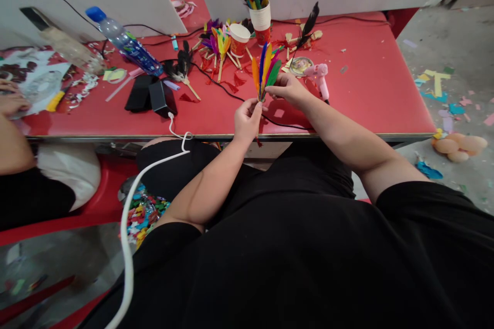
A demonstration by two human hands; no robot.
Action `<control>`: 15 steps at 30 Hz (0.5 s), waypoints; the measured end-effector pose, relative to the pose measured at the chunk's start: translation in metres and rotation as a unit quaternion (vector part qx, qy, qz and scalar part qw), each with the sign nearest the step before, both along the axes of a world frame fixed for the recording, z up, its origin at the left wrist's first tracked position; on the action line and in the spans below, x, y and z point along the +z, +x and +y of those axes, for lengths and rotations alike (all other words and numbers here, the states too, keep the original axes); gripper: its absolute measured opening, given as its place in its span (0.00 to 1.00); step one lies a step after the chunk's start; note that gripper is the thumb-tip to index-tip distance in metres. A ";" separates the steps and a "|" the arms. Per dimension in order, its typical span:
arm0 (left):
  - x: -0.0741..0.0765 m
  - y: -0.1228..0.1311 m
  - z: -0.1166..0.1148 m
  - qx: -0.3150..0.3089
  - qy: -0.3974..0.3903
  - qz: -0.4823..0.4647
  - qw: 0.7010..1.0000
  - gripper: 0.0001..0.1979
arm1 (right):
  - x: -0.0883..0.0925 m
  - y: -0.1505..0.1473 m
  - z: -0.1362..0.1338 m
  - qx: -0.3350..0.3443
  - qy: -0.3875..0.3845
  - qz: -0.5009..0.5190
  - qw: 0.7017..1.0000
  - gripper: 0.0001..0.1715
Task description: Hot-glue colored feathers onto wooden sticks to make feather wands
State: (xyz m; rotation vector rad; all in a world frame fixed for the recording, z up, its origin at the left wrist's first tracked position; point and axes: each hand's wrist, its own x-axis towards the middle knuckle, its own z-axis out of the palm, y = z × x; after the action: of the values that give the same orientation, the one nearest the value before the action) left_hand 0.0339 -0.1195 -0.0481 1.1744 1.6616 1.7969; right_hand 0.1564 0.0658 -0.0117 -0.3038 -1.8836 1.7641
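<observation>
Above the front edge of the red table, my left hand [249,121] pinches the base of a small feather fan [264,73]. Its feathers are orange, blue, yellow and green and spread upward; a bit of red tassel hangs below. My right hand [288,88] reaches in from the right, fingers closed at the lower part of the green feather. Whether those fingertips grip the feather or only press on it is hard to make out. Close to my right hand are a pink hot glue gun [319,76] and a round roll of clear tape [300,66].
Behind lie several feather fans [221,46], a paper cup [240,40] and a cup stack [260,23] holding black feathers. A blue-capped bottle [129,46] and a black box [162,97] with a white cable [127,216] are left. A co-worker's hand [11,100] is far left.
</observation>
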 end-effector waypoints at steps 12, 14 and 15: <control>0.007 -0.002 0.002 0.010 -0.008 -0.072 0.997 0.11 | -0.003 -0.003 0.000 0.031 0.033 0.036 0.998 0.30; 0.009 -0.001 0.001 0.010 -0.009 -0.088 0.996 0.09 | -0.003 -0.003 -0.001 0.027 0.042 0.034 0.998 0.31; 0.010 -0.001 0.001 0.010 -0.011 -0.093 0.996 0.08 | -0.003 -0.002 -0.001 0.026 0.043 0.032 0.998 0.31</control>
State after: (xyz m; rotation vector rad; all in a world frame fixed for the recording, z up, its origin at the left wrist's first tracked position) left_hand 0.0333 -0.1186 -0.0377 0.9516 1.5868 1.8345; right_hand 0.1540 0.0644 -0.0144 -0.1655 -1.9305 1.6995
